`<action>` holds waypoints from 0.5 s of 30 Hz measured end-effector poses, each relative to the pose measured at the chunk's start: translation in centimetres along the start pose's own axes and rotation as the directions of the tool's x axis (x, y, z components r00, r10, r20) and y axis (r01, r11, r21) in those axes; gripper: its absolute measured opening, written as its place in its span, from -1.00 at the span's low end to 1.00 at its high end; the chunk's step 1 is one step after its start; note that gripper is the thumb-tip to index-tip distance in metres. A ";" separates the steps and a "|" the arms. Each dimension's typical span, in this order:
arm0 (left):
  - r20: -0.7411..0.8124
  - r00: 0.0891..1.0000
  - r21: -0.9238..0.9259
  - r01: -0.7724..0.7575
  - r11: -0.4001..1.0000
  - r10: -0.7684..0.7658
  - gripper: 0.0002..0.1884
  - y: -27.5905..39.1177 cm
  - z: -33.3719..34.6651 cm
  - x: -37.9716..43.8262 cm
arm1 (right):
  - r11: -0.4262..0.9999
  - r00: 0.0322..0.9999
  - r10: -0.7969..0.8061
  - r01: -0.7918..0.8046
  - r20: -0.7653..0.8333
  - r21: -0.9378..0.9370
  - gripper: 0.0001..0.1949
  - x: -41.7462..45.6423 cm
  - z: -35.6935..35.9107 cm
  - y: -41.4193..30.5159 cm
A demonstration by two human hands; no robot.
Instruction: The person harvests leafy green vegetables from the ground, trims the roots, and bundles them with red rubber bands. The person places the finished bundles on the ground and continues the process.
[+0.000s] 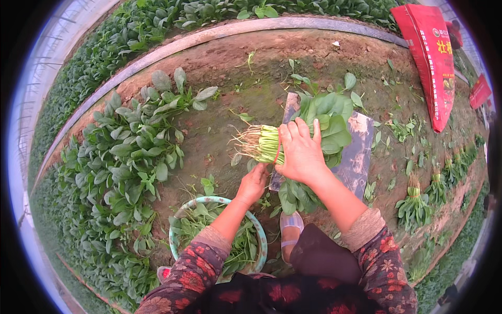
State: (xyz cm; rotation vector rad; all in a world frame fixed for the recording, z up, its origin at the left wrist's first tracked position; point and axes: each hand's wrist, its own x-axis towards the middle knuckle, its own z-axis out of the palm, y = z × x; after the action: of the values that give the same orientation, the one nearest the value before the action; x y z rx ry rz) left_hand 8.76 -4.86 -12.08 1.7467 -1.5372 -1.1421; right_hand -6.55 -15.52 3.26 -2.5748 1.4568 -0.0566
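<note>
A bunch of spinach (pixel 264 143) lies sideways before me, its pale stems and stringy roots to the left and its broad leaves to the right. Around the stems runs a thin red band (pixel 279 147). My right hand (pixel 301 151) presses over the bunch just right of the band, thumb toward the near side and fingers across the top. At the band's lower end, my left hand (pixel 253 183) has its fingers pinched together; the fingertips are partly hidden. Under the leaves lies a dark, worn flat sheet (pixel 355 157).
A round tub (pixel 261 235) of loose greens stands below my left forearm. Uprooted-looking spinach (pixel 129 149) is heaped at left. Tied bunches (pixel 413 196) line the right side. A red printed bag (pixel 429 66) stands upper right, near another person (pixel 455 34). A pale hose (pixel 235 28) crosses behind.
</note>
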 end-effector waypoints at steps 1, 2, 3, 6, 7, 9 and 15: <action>-0.006 1.000 -0.007 -0.017 1.000 0.017 -0.59 -0.3 0.5 1.1 | 1.000 1.000 0.006 -0.006 0.006 0.000 -0.11 0.0 0.0 0.1; 0.018 0.996 0.034 0.085 0.996 -0.086 -0.59 -0.3 1.3 2.1 | 1.000 1.000 0.013 -0.013 0.012 0.000 -0.10 -0.1 0.0 0.1; -0.006 0.998 -0.112 0.063 0.992 -0.064 -0.57 0.5 1.8 3.5 | 1.000 1.000 0.022 -0.022 0.019 0.001 -0.10 -0.1 0.1 0.2; -0.082 0.994 -0.337 -0.101 0.936 0.078 -0.47 -0.5 2.2 8.4 | 1.000 0.999 0.004 -0.004 0.037 -0.003 -0.06 0.3 -0.2 -0.5; -0.097 0.981 -0.235 -0.187 0.954 0.168 -0.48 -0.3 2.0 9.2 | 1.000 0.999 0.013 -0.013 0.049 0.001 -0.06 0.3 -0.4 -0.4; -0.081 0.934 -0.020 -0.350 0.937 0.347 -0.49 0.1 1.7 9.3 | 0.999 0.998 0.022 -0.023 0.052 0.031 -0.03 -0.2 -0.4 -0.3; -0.032 0.978 -0.199 -0.210 0.957 0.208 -0.62 10.5 -3.9 5.8 | 0.975 0.999 0.035 -0.026 -0.039 0.222 -0.01 -2.1 -4.1 2.7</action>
State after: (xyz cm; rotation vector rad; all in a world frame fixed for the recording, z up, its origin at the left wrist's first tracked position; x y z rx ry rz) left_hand 6.70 -13.11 -2.73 1.4186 -1.5017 -1.1358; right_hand -10.44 -15.67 6.90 -2.3856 1.4154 -0.2564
